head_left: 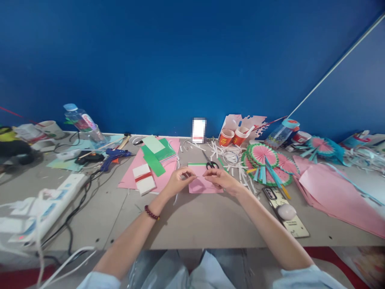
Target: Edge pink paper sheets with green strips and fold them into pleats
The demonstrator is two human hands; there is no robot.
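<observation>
Over a small pink paper sheet with a green and white strip along its far edge, my two hands face each other. My left hand has thumb and finger pinched together; a tiny thin thing at the tips is too small to name. My right hand is also pinched, and whatever it holds cannot be made out. Just beyond the right fingers lie black-handled scissors. To the left, a white pack with a red band rests on larger pink paper, beside green paper pieces.
Pink-and-green paper fans lie at right, near a phone with a white rounded object on it. Red paper cups stand at the back among white paper strips. A blue glue gun, cables and a power strip occupy the left.
</observation>
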